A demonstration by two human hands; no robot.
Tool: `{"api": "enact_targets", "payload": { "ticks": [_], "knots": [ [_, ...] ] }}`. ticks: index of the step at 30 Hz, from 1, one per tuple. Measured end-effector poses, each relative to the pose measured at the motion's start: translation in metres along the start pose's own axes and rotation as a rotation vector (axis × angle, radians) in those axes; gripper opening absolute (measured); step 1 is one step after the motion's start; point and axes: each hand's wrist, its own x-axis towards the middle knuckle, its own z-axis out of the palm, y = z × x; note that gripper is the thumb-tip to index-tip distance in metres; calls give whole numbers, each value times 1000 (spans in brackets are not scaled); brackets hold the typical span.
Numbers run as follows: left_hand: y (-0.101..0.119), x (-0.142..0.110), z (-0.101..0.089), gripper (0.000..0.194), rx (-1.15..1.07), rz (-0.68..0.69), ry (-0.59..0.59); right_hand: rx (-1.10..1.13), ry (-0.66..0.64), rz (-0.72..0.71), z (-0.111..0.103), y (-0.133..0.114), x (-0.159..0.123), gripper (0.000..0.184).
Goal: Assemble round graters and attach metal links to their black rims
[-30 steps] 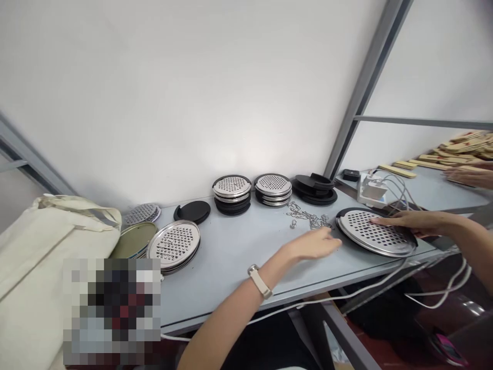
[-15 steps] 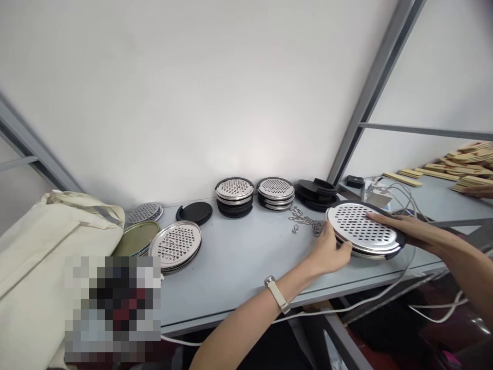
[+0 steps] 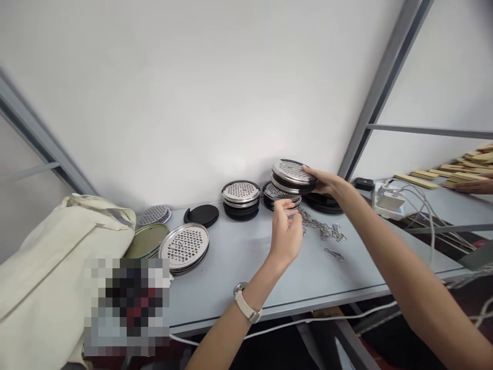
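Note:
My right hand (image 3: 324, 181) grips a small stack of round metal graters (image 3: 292, 170) in black plastic rims, holding it tilted over the right-hand grater stack (image 3: 278, 191) near the wall. In front of that stack is my left hand (image 3: 285, 234), its fingers loosely bent and apart with nothing visible in them. Another grater stack (image 3: 241, 192) with black holders beneath stands just left. Metal clips (image 3: 327, 230) lie in a loose heap below my right hand, with a separate clip (image 3: 334, 254) nearer the front. Black round parts (image 3: 325, 204) are partly hidden behind my right hand.
At left are loose grater discs (image 3: 184, 246), a black round holder (image 3: 201, 215), an olive disc (image 3: 147, 240) and a cream cloth bag (image 3: 57, 272). White plugs and cables (image 3: 391, 198) sit at right. Farther right, a co-worker's hand (image 3: 472, 186) is beside wooden strips (image 3: 419, 180).
My right hand has carried the graters left and back, above the right-hand stack. My left hand has released them and moved left. The clips are now more exposed.

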Motion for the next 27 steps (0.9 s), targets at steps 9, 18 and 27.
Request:
{"api": "enact_targets", "payload": {
  "ticks": [9,18,27],
  "knots": [
    [-4,-21,-42,22,79,-62,-3,-265,118,69,28,26,32,21],
    [-5,-40,-51,21,131,-78,-112,-574,402,-136,46,26,17,31],
    [30,-48,-109,17,310,-109,-172,-868,340,-713,55,56,-74,32]
  ]
}}
